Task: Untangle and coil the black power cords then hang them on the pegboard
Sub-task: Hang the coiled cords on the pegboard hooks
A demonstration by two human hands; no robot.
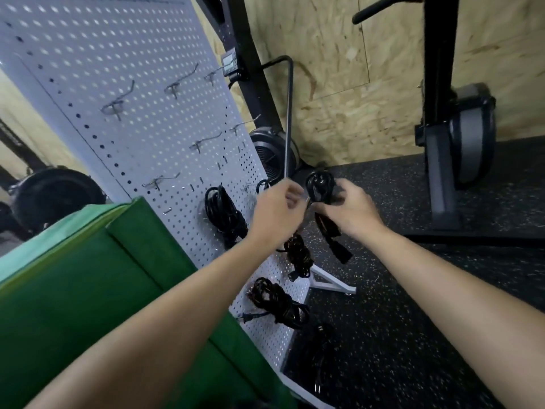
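Your right hand (pixel 351 211) grips a coiled black cord (pixel 320 187) just beside the white pegboard (pixel 118 119), where other coils (pixel 224 214) hang; your left hand (pixel 278 211) curls at it, but blur hides whether it holds.

The pegboard (pixel 118 54) is formed of perforated sheet with a smooth, white painted finish, and its hooks (pixel 118 101) are made of bare, shiny metal wire. The black power cords (pixel 224 214) are sheathed in smooth, faintly glossy plastic. The floor (pixel 413 290) is covered in matt, speckled black rubber, and the wall (pixel 324 69) in rough wood chipboard.
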